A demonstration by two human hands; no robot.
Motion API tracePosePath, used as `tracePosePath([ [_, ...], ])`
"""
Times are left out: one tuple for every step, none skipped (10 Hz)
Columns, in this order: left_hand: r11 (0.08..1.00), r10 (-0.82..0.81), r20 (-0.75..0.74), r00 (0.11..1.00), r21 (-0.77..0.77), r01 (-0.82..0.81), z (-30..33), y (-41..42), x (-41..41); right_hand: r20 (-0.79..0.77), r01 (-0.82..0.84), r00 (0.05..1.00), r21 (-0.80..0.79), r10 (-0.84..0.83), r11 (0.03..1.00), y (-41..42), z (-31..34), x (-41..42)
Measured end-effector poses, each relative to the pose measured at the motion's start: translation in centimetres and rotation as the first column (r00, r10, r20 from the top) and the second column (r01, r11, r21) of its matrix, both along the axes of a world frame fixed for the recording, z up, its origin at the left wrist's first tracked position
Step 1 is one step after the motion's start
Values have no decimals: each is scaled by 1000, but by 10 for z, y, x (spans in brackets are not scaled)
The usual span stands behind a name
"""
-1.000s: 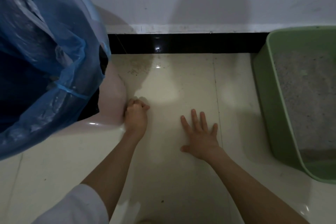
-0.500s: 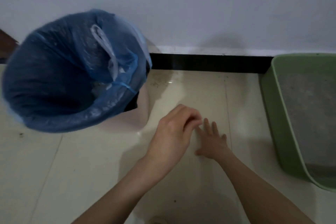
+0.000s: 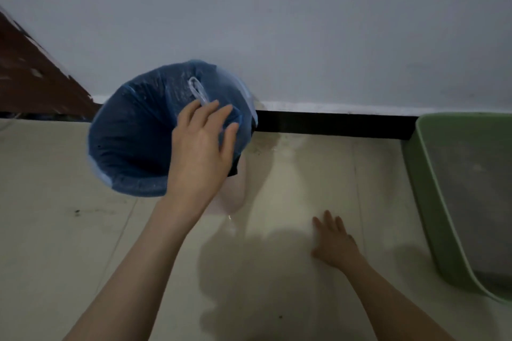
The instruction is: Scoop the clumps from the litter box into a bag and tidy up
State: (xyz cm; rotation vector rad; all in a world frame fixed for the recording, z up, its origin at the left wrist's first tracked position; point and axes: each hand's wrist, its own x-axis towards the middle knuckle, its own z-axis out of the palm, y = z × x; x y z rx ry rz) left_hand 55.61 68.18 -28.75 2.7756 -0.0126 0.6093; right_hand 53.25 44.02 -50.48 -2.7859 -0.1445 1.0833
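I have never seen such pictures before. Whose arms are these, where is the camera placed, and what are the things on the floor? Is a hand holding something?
No machine is here: a person wears a camera on the head, looking forward and down, so the arms are the person's own. The left hand reaches with straight fingers over a bin lined with a blue bag; whether it touches the bag is unclear. The right hand lies flat on the tiled floor. At the right stands a green litter box with grey litter. Neither hand holds anything.
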Motion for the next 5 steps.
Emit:
tracePosePath([
  [967,-227,61,972,-104,232,-14,-55,-20,34,19,999,-16,-19,1000,-1,-2,-8],
  [895,-431,-92,897,-169,413,-64,-93,-46,48,101,994,-1,-101,995,-6,-10,-11],
  [935,-313,-613,726,-63,349,-127,-100,-53,36,102,994,-5,-102,995,-11,-14,-11],
  [968,-118,-848,516,17,249,-187,-88,-44,9,119,993,28,-119,993,-12,-16,-8],
  [961,-19,-887,461,111,254,-218,-75,-43,-36,348,936,214,-349,913,-18,-7,9],
])
